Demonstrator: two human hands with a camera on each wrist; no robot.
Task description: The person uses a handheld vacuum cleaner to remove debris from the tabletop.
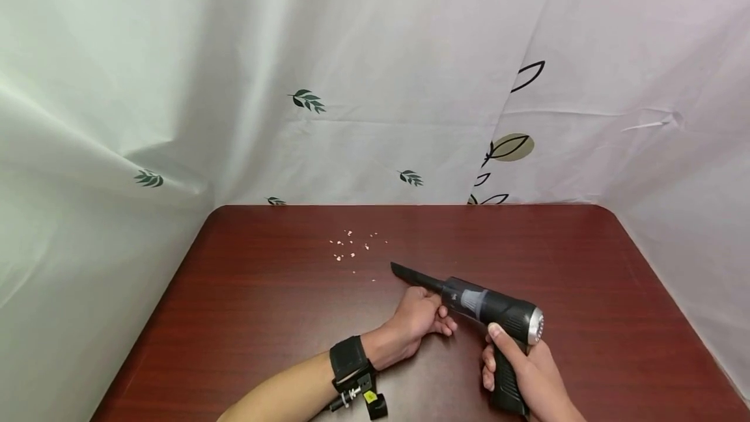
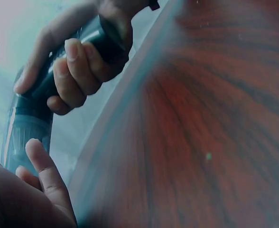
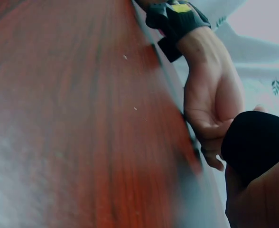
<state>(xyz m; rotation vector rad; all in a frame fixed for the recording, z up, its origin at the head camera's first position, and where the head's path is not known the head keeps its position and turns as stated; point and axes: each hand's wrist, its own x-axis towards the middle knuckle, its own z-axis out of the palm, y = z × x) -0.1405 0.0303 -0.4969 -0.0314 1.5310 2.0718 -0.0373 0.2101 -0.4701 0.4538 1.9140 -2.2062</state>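
A black handheld vacuum cleaner (image 1: 498, 308) with a clear section and a silver end cap is held over the table in the head view. Around its handle curl the fingers of my right hand (image 1: 536, 373), thumb up along the grip. My left hand (image 1: 416, 321) pinches the base of its narrow black nozzle (image 1: 410, 274), the other fingers loosely bent below. The nozzle tip points left, toward several small pale crumbs (image 1: 353, 254) scattered on the tabletop. In the left wrist view, left fingertips (image 2: 35, 147) lie beside the clear section (image 2: 23, 137).
The reddish-brown wooden table (image 1: 263, 318) has rounded far corners. Pale curtains (image 1: 363, 70) with leaf prints hang behind it and at both sides. A black wrist strap (image 1: 349, 360) with a small camera mount sits on the left wrist.
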